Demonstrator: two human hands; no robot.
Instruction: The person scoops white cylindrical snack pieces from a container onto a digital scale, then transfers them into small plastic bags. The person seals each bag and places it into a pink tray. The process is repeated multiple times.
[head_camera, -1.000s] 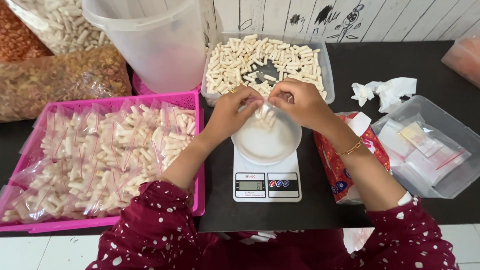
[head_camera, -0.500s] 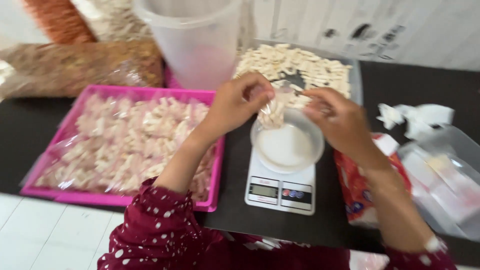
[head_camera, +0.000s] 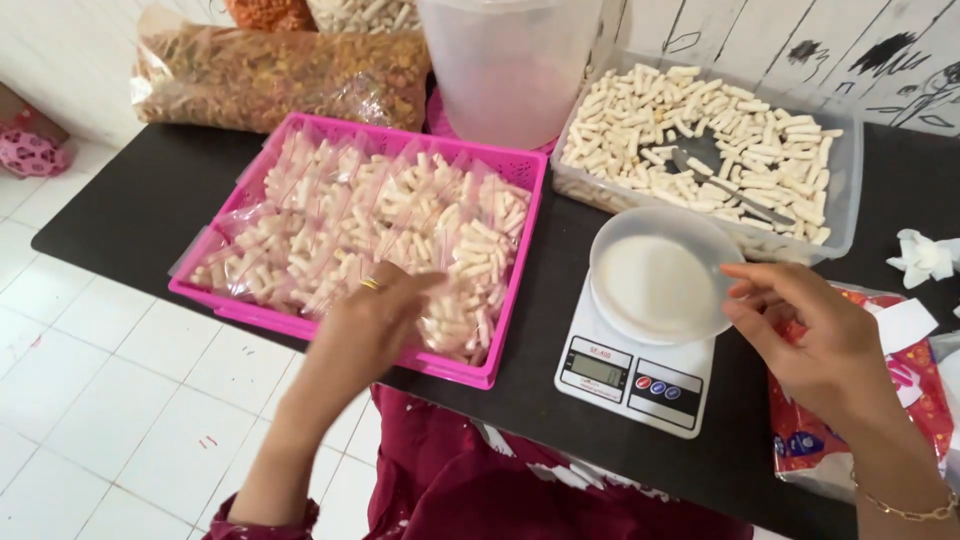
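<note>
My left hand reaches into the pink basket and grips a small clear bag of pale snack sticks at the basket's near right corner. The basket is packed with several such filled bags. My right hand hovers with fingers apart and nothing in it, beside the right rim of the white bowl. That bowl stands empty on a white digital scale.
A clear tray of loose snack sticks with a metal utensil sits behind the scale. A clear bucket and large snack bags stand at the back. A red packet lies under my right wrist, and paper scraps lie on the black table.
Both hands were holding a small bag over the bowl. My left hand has carried it left and down into the pink basket, and my right hand has let go and drawn back.
</note>
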